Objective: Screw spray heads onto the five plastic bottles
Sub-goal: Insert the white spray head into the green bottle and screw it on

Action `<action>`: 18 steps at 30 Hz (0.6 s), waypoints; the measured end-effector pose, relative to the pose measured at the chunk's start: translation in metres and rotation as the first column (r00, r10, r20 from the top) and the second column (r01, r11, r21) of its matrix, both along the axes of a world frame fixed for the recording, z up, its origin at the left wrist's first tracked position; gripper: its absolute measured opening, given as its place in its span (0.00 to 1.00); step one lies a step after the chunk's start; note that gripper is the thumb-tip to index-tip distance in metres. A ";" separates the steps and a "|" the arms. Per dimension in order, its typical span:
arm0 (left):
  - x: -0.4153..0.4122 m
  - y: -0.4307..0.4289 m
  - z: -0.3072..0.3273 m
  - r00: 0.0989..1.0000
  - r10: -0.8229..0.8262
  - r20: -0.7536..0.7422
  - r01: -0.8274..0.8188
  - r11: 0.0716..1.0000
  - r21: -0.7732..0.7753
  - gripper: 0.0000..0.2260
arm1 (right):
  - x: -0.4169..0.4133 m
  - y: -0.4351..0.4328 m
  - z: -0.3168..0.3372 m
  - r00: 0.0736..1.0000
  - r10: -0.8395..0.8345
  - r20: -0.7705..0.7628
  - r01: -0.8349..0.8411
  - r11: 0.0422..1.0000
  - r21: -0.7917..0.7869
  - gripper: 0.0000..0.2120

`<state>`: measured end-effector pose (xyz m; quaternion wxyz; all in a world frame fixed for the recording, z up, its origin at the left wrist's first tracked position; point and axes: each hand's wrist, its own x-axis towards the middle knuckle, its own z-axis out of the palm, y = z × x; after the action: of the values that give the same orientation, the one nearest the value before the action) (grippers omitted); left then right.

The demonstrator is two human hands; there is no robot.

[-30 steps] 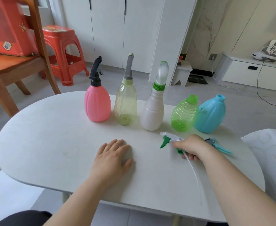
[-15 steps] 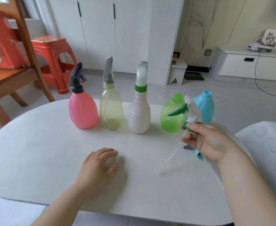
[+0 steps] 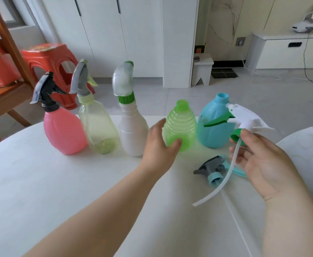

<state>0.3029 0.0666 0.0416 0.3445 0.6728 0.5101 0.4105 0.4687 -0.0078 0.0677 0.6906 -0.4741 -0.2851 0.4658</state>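
Five bottles stand in a row on the white table (image 3: 41,182). The pink bottle (image 3: 63,130), the yellowish clear bottle (image 3: 98,127) and the white bottle (image 3: 132,132) each carry a spray head. The green ribbed bottle (image 3: 181,125) and the blue bottle (image 3: 213,127) have bare necks. My left hand (image 3: 158,145) is open, its fingers spread around the green bottle's left side and its thumb against the bottle. My right hand (image 3: 263,160) holds the white and green spray head (image 3: 242,117) in the air, its tube hanging down. A grey and teal spray head (image 3: 212,169) lies on the table.
A wooden chair (image 3: 2,101) with a red box and a red plastic stool (image 3: 50,62) stand beyond the table at the left. White cabinets line the back wall. A second white surface (image 3: 307,145) sits at the right.
My left hand has lifted off the table and reached to the green bottle. My right hand has raised the white and green spray head further, beside the blue bottle.
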 end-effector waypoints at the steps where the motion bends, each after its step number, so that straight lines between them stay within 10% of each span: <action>1: 0.006 0.006 -0.002 1.000 0.025 0.011 -0.025 1.000 -0.004 0.29 | 0.005 0.000 -0.002 1.000 -0.012 -0.018 0.012 1.000 0.010 0.03; 10: 0.025 0.046 0.000 0.998 -0.051 0.045 0.056 0.991 -0.119 0.44 | 0.018 -0.001 -0.008 0.992 -0.052 -0.115 0.053 0.998 0.012 0.07; 18: 0.019 0.023 0.010 0.997 -0.077 0.031 0.078 0.997 -0.028 0.33 | 0.015 -0.003 -0.006 0.996 -0.002 -0.087 0.004 1.000 0.019 0.03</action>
<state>0.3219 0.0899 0.0517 0.3773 0.6810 0.4842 0.3992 0.4841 -0.0108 0.0618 0.7076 -0.4471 -0.2587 0.4822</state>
